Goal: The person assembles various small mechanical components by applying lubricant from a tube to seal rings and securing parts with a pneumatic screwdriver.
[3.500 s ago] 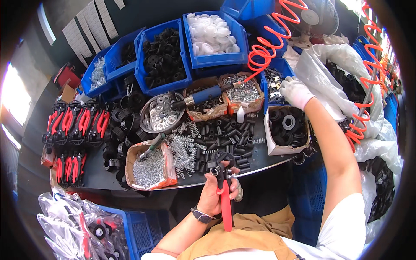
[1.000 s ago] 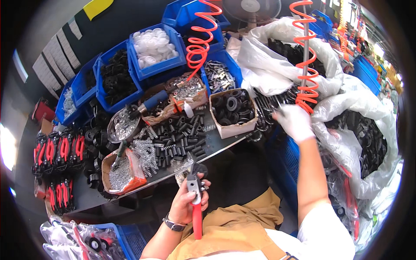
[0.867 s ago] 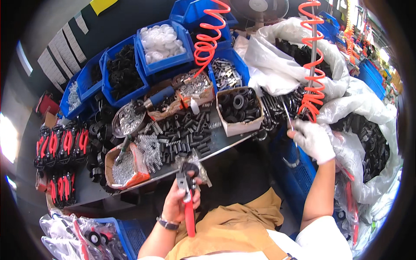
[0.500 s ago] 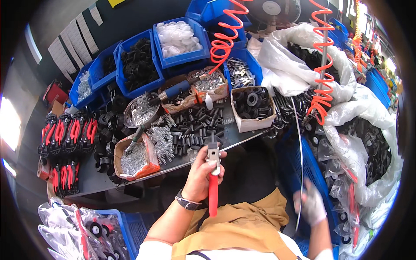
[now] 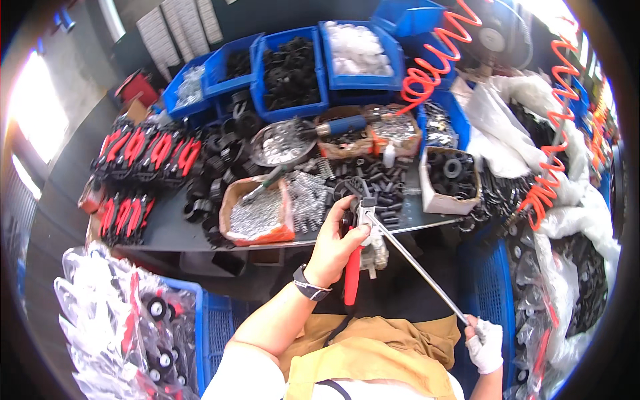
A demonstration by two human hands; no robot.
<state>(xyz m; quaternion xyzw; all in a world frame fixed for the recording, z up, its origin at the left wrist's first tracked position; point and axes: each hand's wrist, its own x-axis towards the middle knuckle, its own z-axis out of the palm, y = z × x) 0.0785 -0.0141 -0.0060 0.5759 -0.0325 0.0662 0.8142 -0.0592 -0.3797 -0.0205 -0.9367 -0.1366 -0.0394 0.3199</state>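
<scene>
My left hand (image 5: 329,257), with a dark wristband on the wrist, is closed around a red-handled tool body (image 5: 353,275) with a grey metal head. The thumb presses on the metal part, and the red handle hangs down below the fingers. A long, thin metal rod (image 5: 421,269) slants from that head down to the right. Its upper end meets the metal head; whether it is inside a hole I cannot tell. At its lower end my right hand (image 5: 485,348), in a white glove with bare fingertips, is closed on the rod.
Behind my hands, the bench holds springs (image 5: 307,200), a carton of small metal parts (image 5: 257,217) and blue bins (image 5: 290,73). Red-and-black assemblies (image 5: 140,150) stand at the left. A red coiled hose (image 5: 420,83) hangs overhead. Bagged wheeled parts (image 5: 157,333) sit lower left.
The rod, upright at my right before, now slants with its upper end at the tool's head. My blurred right hand has closed on its lower end. The view has swung left.
</scene>
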